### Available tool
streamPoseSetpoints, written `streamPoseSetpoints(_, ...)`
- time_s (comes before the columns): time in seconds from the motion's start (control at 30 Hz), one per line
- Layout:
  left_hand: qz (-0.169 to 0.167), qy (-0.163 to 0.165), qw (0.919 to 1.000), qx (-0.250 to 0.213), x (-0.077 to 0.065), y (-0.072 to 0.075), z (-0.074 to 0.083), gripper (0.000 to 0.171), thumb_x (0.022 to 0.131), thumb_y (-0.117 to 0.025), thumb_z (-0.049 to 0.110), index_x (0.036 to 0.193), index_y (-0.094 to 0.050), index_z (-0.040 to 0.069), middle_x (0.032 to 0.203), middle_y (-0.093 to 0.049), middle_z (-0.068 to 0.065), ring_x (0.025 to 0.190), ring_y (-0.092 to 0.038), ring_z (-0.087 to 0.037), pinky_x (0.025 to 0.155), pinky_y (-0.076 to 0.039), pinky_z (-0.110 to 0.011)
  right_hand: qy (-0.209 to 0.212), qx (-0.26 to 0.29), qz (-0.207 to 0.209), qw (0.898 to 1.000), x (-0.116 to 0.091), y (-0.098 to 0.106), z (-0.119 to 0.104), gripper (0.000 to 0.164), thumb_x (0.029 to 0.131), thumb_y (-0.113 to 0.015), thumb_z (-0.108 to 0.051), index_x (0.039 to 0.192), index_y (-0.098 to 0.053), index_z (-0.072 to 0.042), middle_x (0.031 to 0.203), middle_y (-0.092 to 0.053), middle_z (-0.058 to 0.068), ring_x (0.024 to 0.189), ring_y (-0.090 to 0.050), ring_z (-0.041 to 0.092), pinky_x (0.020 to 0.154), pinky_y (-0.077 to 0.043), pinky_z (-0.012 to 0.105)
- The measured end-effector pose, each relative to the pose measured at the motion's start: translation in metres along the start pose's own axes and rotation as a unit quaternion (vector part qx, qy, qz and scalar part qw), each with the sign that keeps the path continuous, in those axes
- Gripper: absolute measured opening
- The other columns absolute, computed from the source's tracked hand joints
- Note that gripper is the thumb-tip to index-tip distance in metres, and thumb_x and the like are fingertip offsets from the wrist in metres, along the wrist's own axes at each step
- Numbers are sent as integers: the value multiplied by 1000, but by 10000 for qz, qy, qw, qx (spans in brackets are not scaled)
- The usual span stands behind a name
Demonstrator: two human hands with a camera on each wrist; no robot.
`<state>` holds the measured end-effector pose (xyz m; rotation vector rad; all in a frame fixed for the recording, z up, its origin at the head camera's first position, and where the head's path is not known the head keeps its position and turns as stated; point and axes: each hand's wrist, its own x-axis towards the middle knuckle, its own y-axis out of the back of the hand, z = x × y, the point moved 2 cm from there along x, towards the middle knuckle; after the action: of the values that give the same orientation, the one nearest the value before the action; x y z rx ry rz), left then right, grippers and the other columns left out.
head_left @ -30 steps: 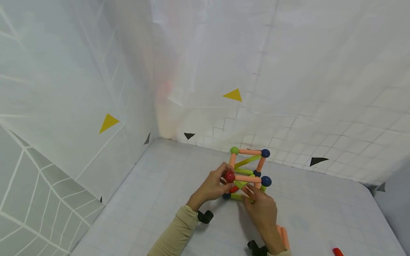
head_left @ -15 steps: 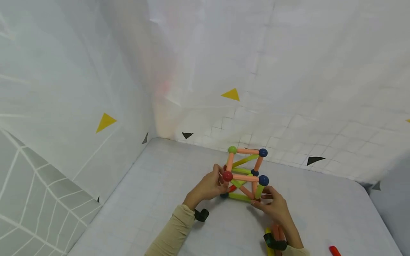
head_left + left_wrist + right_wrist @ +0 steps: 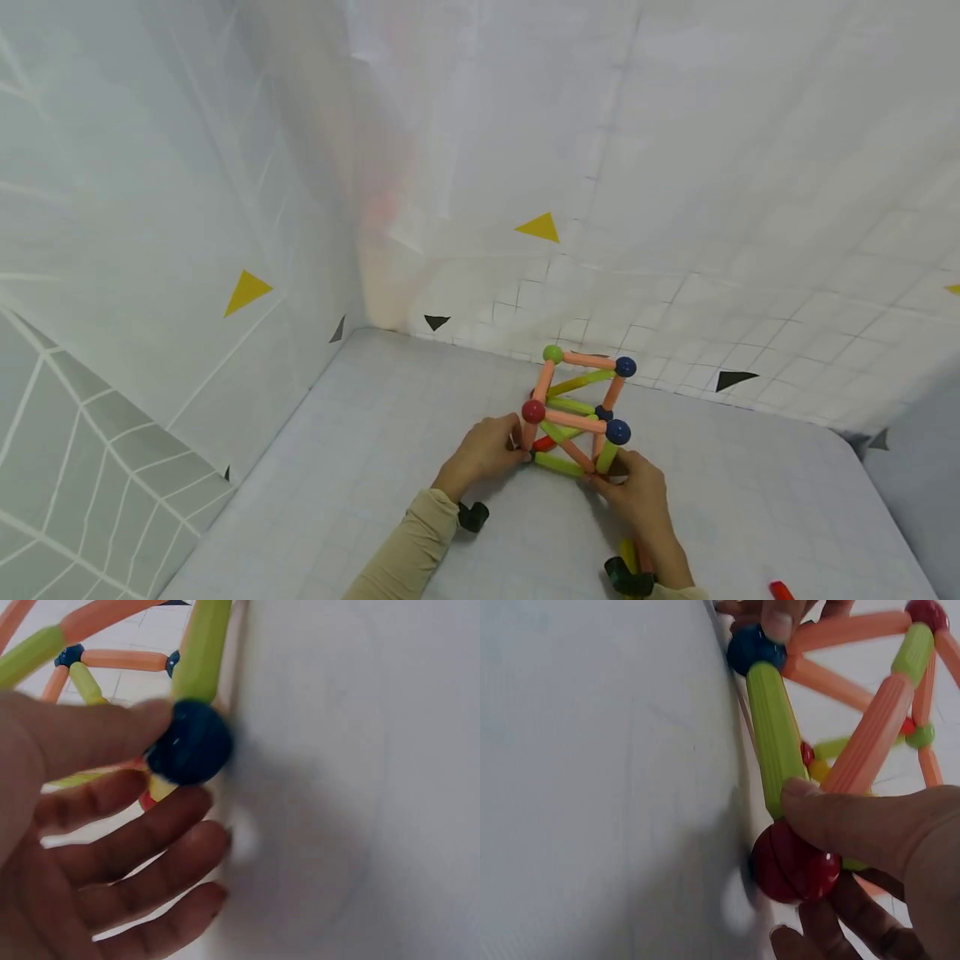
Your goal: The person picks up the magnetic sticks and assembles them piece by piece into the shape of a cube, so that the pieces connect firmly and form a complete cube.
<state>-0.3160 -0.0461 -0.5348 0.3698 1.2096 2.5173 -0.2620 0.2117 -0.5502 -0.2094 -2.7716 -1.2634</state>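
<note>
A box-shaped frame of magnetic rods and balls [image 3: 576, 421] stands on the white table in front of me, built from salmon and yellow-green rods. Its upper corners carry a green ball [image 3: 552, 354], a red ball [image 3: 533, 411] and two blue ones. Low at the front left, my left hand [image 3: 483, 450] pinches a dark blue ball [image 3: 196, 742] between thumb and fingers. At the front right bottom corner, my right hand [image 3: 637, 492] grips a glossy red ball [image 3: 791, 862], its thumb over the end of a yellow-green rod [image 3: 774, 742]. That rod joins the two held balls.
Loose yellow and salmon rods [image 3: 628, 552] lie by my right wrist, partly covered by the black wrist camera [image 3: 626, 577]. A red piece [image 3: 781, 591] lies at the near right. White sheeted walls [image 3: 465, 167] rise behind and at both sides.
My right hand has gone from the front bottom rod to the front right corner. The left hand has dropped from beside the upper red ball to the bottom corner. The frame has turned slightly.
</note>
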Motion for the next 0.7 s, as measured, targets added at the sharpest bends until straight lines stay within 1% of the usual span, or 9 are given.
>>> streamPoseSetpoints(0.07,414,24,9991,19,1,-4,0,22,89,-87,19,93,-66,13,80,-70,4,67,-57,-6,60,-45,-23,-74,-49,46,10000,-3,-1,-4,38,79,-96,-21,108,-78,-4,92,-78,8,87,-73,24,84,-59,47)
streamPoseSetpoints(0.13,899,24,9959,-59,1,-9,0,20,88,-87,15,89,-67,11,76,-72,1,65,-59,-6,58,-44,-22,-159,-88,55,9998,-7,-3,-9,35,78,-96,-21,103,-78,-3,88,-78,6,82,-71,21,79,-58,43)
streamPoseSetpoints(0.23,1597,11,9864,-381,0,-16,1,14,87,-83,7,85,-69,7,73,-72,-4,63,-62,-9,58,-44,-22,-117,-115,31,9999,-14,-7,-21,30,78,-96,-21,93,-75,-5,81,-75,4,75,-69,16,69,-56,34)
streamPoseSetpoints(0.3,1836,-43,9804,-710,1,-19,2,10,86,-80,2,87,-71,4,76,-74,-7,66,-65,-12,60,-47,-22,-13,-102,-3,9999,-19,-11,-30,28,78,-96,-23,88,-74,-8,79,-75,2,72,-69,14,65,-56,32)
streamPoseSetpoints(0.33,1842,-55,9788,-891,2,-20,1,9,87,-79,1,91,-72,2,80,-75,-9,69,-67,-14,63,-49,-22,52,-81,-23,10000,-22,-14,-36,27,78,-95,-23,88,-74,-10,79,-75,1,73,-70,14,65,-58,32)
streamPoseSetpoints(0.4,1634,-86,9785,-1258,3,-22,0,16,88,-76,-1,103,-71,-3,93,-77,-15,78,-72,-19,70,-54,-24,193,15,-84,9998,-27,-20,-47,27,80,-95,-23,92,-75,-10,83,-77,1,77,-73,15,70,-60,35)
streamPoseSetpoints(0.5,1006,-140,9764,-1903,7,-23,-5,36,92,-72,-1,126,-64,-9,119,-74,-25,100,-76,-31,84,-61,-32,357,200,-275,9988,-35,-33,-62,36,85,-91,-21,112,-75,-4,102,-75,6,89,-73,18,78,-61,38)
streamPoseSetpoints(0.6,542,-133,9698,-2374,10,-19,-10,50,96,-66,-1,143,-51,-10,141,-63,-30,119,-70,-39,97,-59,-45,641,538,-653,9943,-41,-47,-73,58,93,-82,-12,142,-59,7,126,-64,20,104,-69,23,85,-61,38)
streamPoseSetpoints(0.7,419,-235,9694,-2407,9,-10,-13,59,93,-59,-5,150,-43,-7,149,-56,-29,128,-63,-42,104,-54,-54,865,836,-1078,9869,-45,-55,-79,69,98,-74,-4,157,-40,9,140,-53,25,116,-67,29,92,-60,39)
